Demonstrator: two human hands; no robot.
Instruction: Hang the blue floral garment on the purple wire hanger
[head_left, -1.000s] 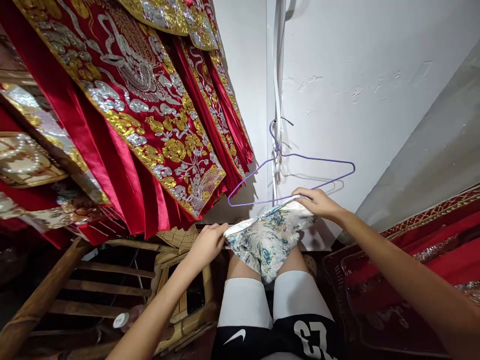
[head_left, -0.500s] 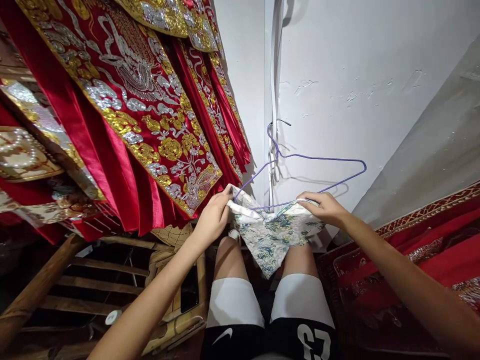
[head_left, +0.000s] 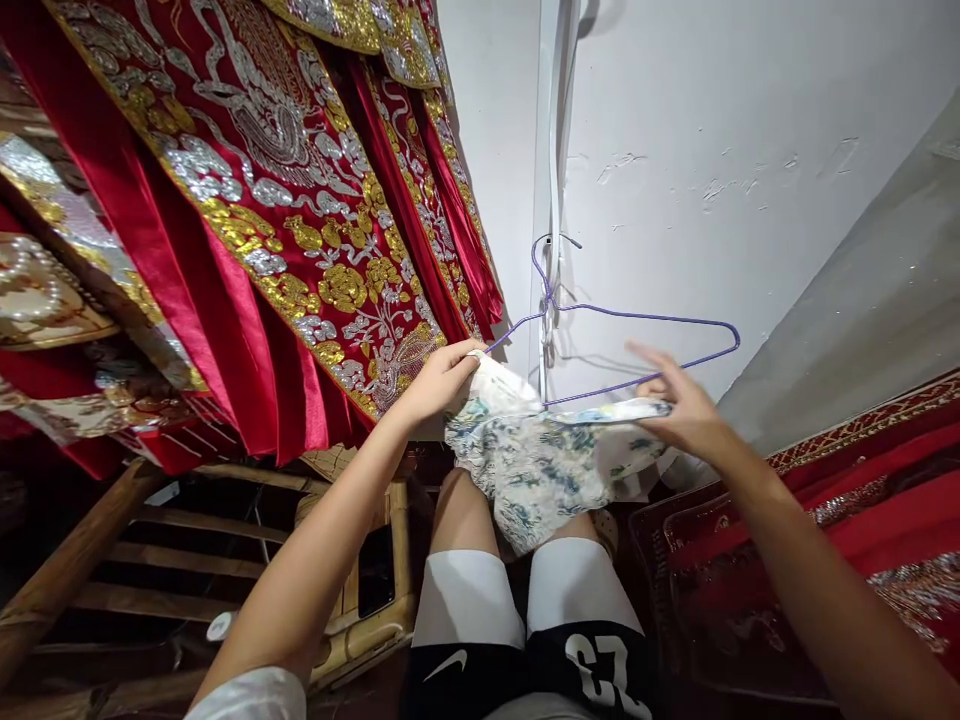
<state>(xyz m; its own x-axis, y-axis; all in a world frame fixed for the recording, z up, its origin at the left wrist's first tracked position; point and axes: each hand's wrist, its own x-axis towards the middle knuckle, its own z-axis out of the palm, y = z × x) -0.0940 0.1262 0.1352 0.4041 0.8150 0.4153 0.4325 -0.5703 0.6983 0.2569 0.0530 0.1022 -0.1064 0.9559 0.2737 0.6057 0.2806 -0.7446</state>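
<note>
A white garment with a blue-green floral print hangs in front of my knees, its exact kind unclear. My left hand is closed around its upper left edge, where the left arm of a purple wire hanger runs in behind the cloth and the fingers. At the other end, my right hand pinches the top edge with the thumb below, while a blurred forefinger points out toward the hanger. The right shoulder of the hanger stands bare above the cloth, and its hook lies up against a pale cord.
Red embroidered cloth panels with gold and silver sequins hang at the left. Below them stands a bamboo chair. A white wall with a pale vertical cord rises ahead. More red sequined fabric lies at the lower right.
My left hand has moved up along the hanger's left arm with the cloth. My right hand has shifted right and lifted its forefinger, stretching the garment's top edge wider.
</note>
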